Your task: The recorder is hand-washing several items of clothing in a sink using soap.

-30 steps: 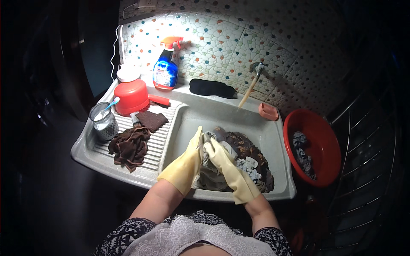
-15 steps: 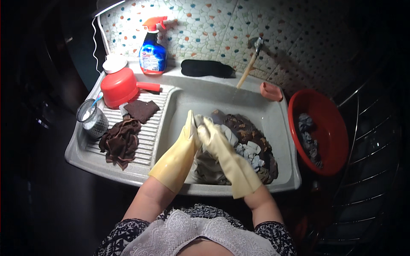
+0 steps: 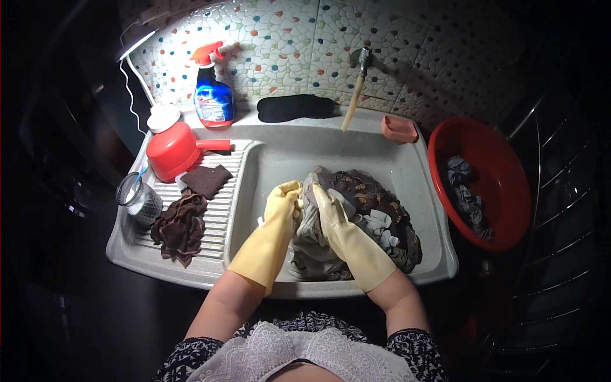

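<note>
Both my hands wear yellow rubber gloves and work over the basin of a grey sink point(image 3: 439, 264). My left hand point(image 3: 284, 198) has its fingers curled closed at the left side of a wet grey-green garment point(image 3: 310, 245), seemingly gripping its edge. My right hand point(image 3: 329, 202) is closed around the garment's raised part from the other side. The lower end of the garment lies bunched in the basin. Touching it on the right is a heap of dark patterned clothes point(image 3: 366, 191), with a crumpled pale cloth point(image 3: 379, 221) on top.
On the ribbed drainboard point(image 3: 219, 216) are a red dipper point(image 3: 172, 151), a brown cloth point(image 3: 180, 232), a brown scrub pad point(image 3: 207, 181) and a glass jar point(image 3: 141, 205). A spray bottle point(image 3: 214, 102), black insole-shaped pad point(image 3: 297, 109), hose-tipped faucet point(image 3: 358, 86), pink soap dish point(image 3: 400, 130) and red tub point(image 3: 509, 197) surround the basin.
My hands have moved slightly apart, and the left fingers have gone from straight to curled. More of the garment shows between them. The whole view has shifted a little.
</note>
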Demonstrator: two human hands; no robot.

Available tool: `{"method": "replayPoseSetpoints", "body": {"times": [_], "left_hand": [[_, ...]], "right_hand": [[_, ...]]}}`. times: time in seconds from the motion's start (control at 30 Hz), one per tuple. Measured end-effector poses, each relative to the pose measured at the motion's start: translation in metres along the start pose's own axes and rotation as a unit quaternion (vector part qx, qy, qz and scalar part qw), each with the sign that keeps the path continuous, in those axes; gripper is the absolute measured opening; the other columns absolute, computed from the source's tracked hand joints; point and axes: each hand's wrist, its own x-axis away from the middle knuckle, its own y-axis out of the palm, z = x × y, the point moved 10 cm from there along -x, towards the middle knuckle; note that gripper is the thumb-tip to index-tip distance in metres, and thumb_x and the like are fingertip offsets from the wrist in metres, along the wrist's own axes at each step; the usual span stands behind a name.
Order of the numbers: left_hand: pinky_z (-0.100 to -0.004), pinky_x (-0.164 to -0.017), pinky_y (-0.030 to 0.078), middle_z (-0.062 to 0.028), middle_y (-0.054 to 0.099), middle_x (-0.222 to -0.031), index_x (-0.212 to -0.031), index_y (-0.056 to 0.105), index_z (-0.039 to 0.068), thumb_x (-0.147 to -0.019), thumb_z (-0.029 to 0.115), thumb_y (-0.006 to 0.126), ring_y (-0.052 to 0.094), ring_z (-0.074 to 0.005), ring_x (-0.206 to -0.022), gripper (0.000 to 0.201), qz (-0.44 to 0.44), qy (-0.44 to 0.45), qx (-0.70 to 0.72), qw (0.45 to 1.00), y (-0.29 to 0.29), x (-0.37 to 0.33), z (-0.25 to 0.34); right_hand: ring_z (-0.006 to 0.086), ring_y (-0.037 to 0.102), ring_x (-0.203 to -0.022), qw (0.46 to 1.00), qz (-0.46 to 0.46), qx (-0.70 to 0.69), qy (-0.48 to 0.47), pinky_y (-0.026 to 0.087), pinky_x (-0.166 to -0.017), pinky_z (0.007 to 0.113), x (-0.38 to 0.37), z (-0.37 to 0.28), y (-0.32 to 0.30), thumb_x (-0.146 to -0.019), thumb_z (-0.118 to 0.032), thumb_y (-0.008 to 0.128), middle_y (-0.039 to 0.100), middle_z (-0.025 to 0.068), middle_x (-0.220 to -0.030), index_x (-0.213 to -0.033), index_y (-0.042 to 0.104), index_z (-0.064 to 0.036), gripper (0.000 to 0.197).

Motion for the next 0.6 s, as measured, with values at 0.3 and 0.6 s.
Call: {"method": "replayPoseSetpoints", "body": {"times": [0.3, 0.6], "left_hand": [[-0.0423, -0.091, 0.049, -0.0225, 0.060, -0.124, -0.129, 0.053, -0.003, -0.097, 0.060, 0.036, 0.061, -0.0343, -0.107, 0.073, 0.068, -0.126, -0.207, 0.968, -0.072, -0.047, -0.048], [-0.0403, -0.092, 0.049, -0.0218, 0.061, -0.122, -0.129, 0.053, -0.003, -0.098, 0.059, 0.030, 0.062, -0.0322, -0.106, 0.072, -0.124, -0.044, 0.084, 0.988, -0.013, -0.028, -0.025]], "right_hand": [[0.0255, 0.059, -0.112, 0.956, -0.171, -0.226, -0.073, 0.045, -0.098, 0.034, 0.021, -0.088, 0.029, -0.097, -0.033, 0.054, 0.061, 0.0189, -0.121, -0.135, 0.045, 0.0072, 0.056], [0.0336, 0.055, -0.119, 0.972, -0.138, 0.063, -0.181, 0.041, -0.103, 0.038, 0.036, -0.144, 0.014, -0.089, -0.030, 0.063, 0.057, 0.0282, -0.125, -0.138, 0.044, 0.0043, 0.062]]}}
